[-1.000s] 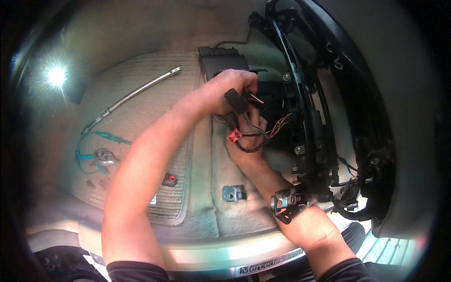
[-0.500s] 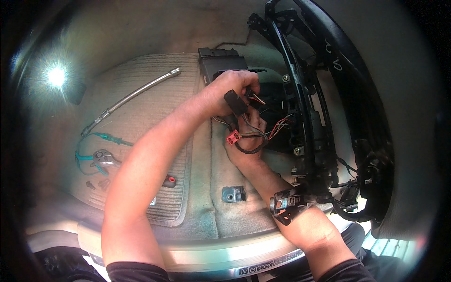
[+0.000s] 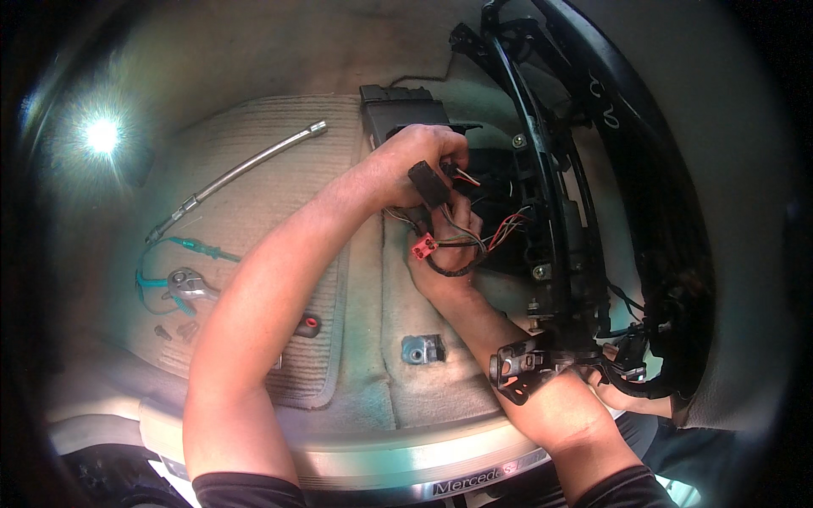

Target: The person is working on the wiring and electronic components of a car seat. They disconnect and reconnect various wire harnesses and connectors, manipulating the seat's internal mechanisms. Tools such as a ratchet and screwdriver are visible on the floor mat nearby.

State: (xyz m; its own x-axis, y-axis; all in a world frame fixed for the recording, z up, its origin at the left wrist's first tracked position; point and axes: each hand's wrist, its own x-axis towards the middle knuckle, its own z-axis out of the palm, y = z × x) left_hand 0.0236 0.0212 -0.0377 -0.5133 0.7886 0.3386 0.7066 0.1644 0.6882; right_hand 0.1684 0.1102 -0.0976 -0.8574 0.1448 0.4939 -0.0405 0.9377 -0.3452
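Observation:
My left hand [image 3: 434, 152] is closed round a wire connector [image 3: 450, 169], with white and red wires coming out beside the fingers; most of it is hidden. Just below, my right hand [image 3: 453, 233] has its fingers curled in at the wiring harness [image 3: 450, 272]; what lies inside the grip is partly covered. A black rectangular connector block [image 3: 429, 184] hangs in front of both hands. Against the right wrist dangles a red connector [image 3: 423, 246]. Thin red and dark wires run from here to the black metal seat frame [image 3: 555, 245] on the right.
Behind my left hand sits a black box-shaped module [image 3: 402, 106]. A long metal bar [image 3: 237, 169], a teal-leaded probe [image 3: 203, 248] and locking pliers [image 3: 188, 284] lie on the ribbed mat [image 3: 279, 127]. Another person's hand [image 3: 625, 398] shows under the frame at lower right.
Another person's hand has come into view at lower right, beneath the frame. My hands stay almost in place with the connectors and wires.

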